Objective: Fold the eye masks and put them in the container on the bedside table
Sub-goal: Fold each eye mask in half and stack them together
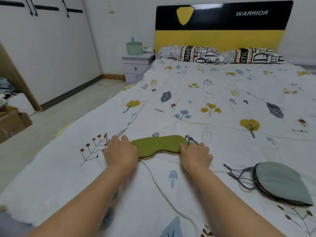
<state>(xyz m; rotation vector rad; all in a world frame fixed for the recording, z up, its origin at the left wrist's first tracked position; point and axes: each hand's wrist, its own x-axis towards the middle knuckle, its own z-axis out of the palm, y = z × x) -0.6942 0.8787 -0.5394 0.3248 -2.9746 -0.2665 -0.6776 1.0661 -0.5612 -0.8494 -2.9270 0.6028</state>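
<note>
A green eye mask (pixel 158 145) lies flat and unfolded on the bed's printed quilt (pixel 222 103), right in front of me. My left hand (pixel 119 150) rests on its left end, fingers spread over it. My right hand (pixel 196 153) grips its right end, thumb on top, beside the grey strap. A thin cord runs from the mask toward me. A grey-green eye mask (pixel 280 183) lies folded at the right, its straps loose to its left. The green container (pixel 134 48) stands on the bedside table (pixel 136 65) far at the back left.
Two patterned pillows (pixel 220 54) lie against the black and yellow headboard (pixel 222 26). White wardrobe doors (pixel 42 48) line the left wall. Cardboard boxes (pixel 12 122) and clutter sit on the floor at the left. A strip of floor runs between bed and wardrobe.
</note>
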